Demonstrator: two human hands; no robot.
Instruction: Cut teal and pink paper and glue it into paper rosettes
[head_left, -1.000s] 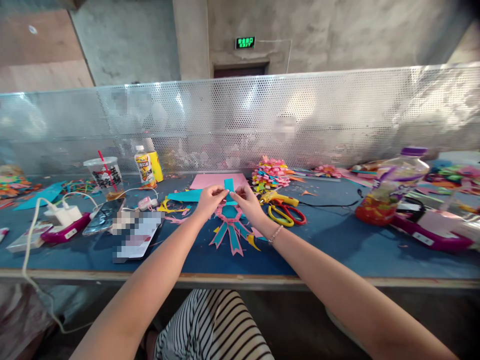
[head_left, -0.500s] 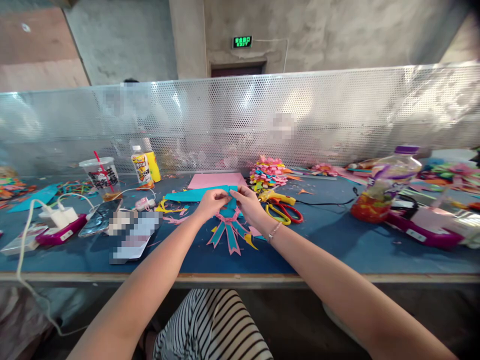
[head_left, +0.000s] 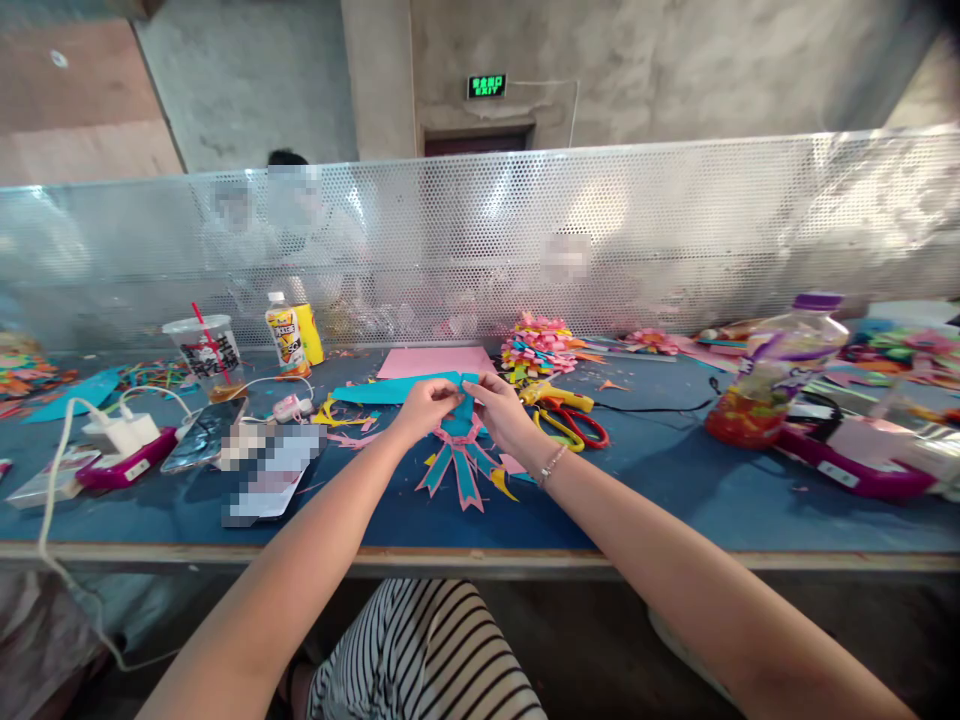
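A blue paper strip [head_left: 375, 391] runs left from between my hands, with its right end pinched in my fingers. My left hand [head_left: 429, 405] is closed on the strip, and my right hand [head_left: 496, 405] is closed on it from the other side, thumbs close together. Just below lies a pink-edged blue paper ribbon rosette [head_left: 466, 475] with forked tails; its upper part is partly hidden by my hands. A sheet of pink paper [head_left: 435, 362] lies behind them. Right of my right hand are a yellow glue gun [head_left: 559, 395] and scissors with red and yellow handles [head_left: 592, 428].
Stacked paper flowers [head_left: 536, 345] stand behind the glue gun. On the left are a phone [head_left: 206, 435], a purple power strip [head_left: 135, 465], a plastic cup [head_left: 206, 355] and a drink bottle [head_left: 286, 340]. A larger bottle [head_left: 776, 370] stands right. A perforated metal screen [head_left: 465, 240] borders the back.
My hands keep their pinch on the blue strip with hardly any movement. Behind the screen, a person's head has come further into view. The whole view has shifted slightly.
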